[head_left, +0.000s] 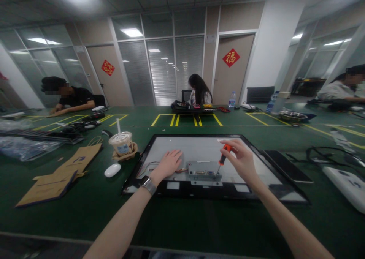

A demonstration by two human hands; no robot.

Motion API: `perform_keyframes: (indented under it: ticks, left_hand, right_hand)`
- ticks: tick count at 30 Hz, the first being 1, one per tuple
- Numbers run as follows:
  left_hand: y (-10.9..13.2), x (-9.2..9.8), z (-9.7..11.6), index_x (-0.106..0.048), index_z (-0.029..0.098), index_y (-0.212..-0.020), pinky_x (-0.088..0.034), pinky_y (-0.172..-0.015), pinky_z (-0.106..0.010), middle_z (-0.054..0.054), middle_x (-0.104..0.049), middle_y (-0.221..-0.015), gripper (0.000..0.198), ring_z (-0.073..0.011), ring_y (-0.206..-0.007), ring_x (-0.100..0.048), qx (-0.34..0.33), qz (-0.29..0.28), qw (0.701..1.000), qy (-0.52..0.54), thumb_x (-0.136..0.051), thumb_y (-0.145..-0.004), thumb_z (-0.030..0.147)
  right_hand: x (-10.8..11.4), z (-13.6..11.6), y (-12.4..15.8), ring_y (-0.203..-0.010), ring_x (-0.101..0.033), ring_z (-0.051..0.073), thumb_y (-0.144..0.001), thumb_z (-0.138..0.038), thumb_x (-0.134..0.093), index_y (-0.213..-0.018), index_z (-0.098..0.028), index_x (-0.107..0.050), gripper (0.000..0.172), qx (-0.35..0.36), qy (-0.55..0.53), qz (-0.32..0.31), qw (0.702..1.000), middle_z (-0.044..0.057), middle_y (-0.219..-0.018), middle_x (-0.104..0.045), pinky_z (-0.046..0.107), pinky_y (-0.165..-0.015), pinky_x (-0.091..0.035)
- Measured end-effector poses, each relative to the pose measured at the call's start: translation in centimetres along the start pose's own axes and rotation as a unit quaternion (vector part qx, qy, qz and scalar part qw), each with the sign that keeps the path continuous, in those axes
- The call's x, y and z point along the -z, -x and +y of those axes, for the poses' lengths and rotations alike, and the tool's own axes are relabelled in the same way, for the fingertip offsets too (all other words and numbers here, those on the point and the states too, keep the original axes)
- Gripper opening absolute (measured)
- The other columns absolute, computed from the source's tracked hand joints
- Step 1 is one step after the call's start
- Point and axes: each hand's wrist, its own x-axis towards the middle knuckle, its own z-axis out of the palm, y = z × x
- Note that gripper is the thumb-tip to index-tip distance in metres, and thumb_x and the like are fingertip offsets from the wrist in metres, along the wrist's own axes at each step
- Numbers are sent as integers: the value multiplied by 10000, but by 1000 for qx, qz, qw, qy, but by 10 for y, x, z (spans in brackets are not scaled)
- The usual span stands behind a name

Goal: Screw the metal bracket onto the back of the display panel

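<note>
A flat display panel [199,149] with a black frame lies back side up on the green table. On its near half sits a metal box [203,168] with connector ports along the front. My right hand [241,158] pinches the handle of an orange and black screwdriver [224,154], its shaft tilted down to the box's right front corner. Whether the tip sits on a screw is too small to tell. My left hand [169,163], with a watch [148,185] on the wrist, lies flat with fingers stretched on the panel, left of the box, near some thin wires [148,168].
Left of the panel are a drink cup [122,144] in a cardboard holder, a white mouse [112,170] and a brown paper bag [62,175]. On the right lie a black phone-like slab [286,166], cables and a white device [346,187]. Other people sit across the table.
</note>
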Motion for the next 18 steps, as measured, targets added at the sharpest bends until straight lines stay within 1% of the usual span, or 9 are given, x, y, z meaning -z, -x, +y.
perform_keyframes:
  ticks: [2,4,5,7,9,11,13,15,18]
  left_hand:
    - [0,1,2,-451,192,-1498,-272,-1220,-507,-108,-396,-1599,488,-267,-1488,-354,1,0,1000,-1,-305,-1048,315]
    - [1,2,3,-451,185,-1496,-275,-1219,-513,-115,-397,-1597,487,-269,-1488,-355,3,-1,1000,-2,-309,-1047,308]
    - [1,3,3,-448,182,-1498,-276,-1218,-515,-117,-396,-1598,488,-270,-1488,-355,3,-1,1000,-3,-310,-1047,307]
    - [1,2,3,-443,174,-1502,-273,-1219,-518,-118,-392,-1600,492,-270,-1489,-352,3,-2,1000,-4,-307,-1048,308]
    - [0,2,2,-437,173,-1506,-268,-1221,-515,-111,-383,-1605,498,-269,-1490,-348,3,-3,1000,-4,-295,-1051,318]
    - [0,1,1,-434,175,-1508,-265,-1223,-513,-103,-377,-1610,502,-269,-1489,-350,3,-4,1000,-4,-286,-1053,328]
    - [0,0,0,-432,178,-1510,-263,-1223,-514,-98,-373,-1612,504,-271,-1488,-352,3,-5,1000,-4,-286,-1053,334]
    - [0,-1,-1,-429,183,-1512,-261,-1224,-517,-97,-375,-1612,505,-271,-1490,-349,3,-5,1000,-3,-284,-1053,336]
    - [0,-1,-1,-432,197,-1511,-266,-1221,-520,-97,-380,-1609,503,-269,-1490,-348,2,-1,1000,-2,-279,-1053,337]
  right_hand:
    - [0,-1,1,-929,-670,224,-919,-385,-646,-1101,-285,-765,239,-1,-26,-15,1000,72,-1044,-672,426,-860,-593]
    - [-1,-2,2,-974,-687,233,-962,-387,-573,-1189,-291,-729,292,-10,-59,-33,998,81,-1126,-690,438,-869,-597]
    - [-1,-2,3,-972,-695,232,-969,-384,-561,-1232,-292,-707,315,-17,-70,-40,997,81,-1141,-697,446,-874,-598]
    - [-3,-3,4,-943,-702,225,-957,-377,-585,-1285,-289,-677,352,-27,-68,-42,996,76,-1110,-710,452,-879,-598]
    - [-4,-3,3,-900,-688,216,-912,-374,-655,-1254,-280,-699,357,-26,-40,-23,999,66,-1032,-703,438,-871,-598]
    - [-3,-2,2,-850,-660,204,-852,-373,-731,-1159,-276,-748,322,-18,-8,-1,1000,50,-945,-670,416,-857,-595]
    - [-2,-2,1,-826,-643,196,-827,-374,-759,-1088,-278,-774,278,-9,5,8,1000,41,-909,-641,399,-842,-594]
    - [-2,-3,1,-857,-662,200,-873,-383,-707,-1111,-286,-767,264,-6,-13,-5,1000,52,-967,-657,398,-846,-593]
    - [-1,-4,3,-929,-704,220,-968,-396,-563,-1235,-298,-712,322,-19,-70,-43,996,78,-1129,-693,429,-862,-602]
